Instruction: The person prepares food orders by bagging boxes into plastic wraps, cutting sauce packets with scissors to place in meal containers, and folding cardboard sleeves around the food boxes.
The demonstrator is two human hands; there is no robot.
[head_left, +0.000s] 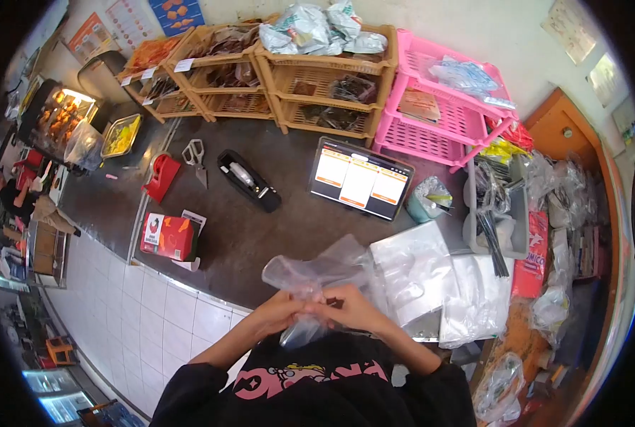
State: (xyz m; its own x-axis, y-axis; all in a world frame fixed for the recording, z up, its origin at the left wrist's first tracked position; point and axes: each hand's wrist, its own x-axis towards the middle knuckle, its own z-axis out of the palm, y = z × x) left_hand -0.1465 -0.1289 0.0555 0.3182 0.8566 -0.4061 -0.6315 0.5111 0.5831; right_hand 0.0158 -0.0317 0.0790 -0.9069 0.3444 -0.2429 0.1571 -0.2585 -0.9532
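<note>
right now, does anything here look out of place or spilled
Slightly: black strips stick out over the near edge of the grey basket, not lying fully inside. The held plastic bag is crumpled, likely just from handling. No spill shows.

Lit tablet (pixel 361 178) near pink rack (pixel 459 128)
</note>
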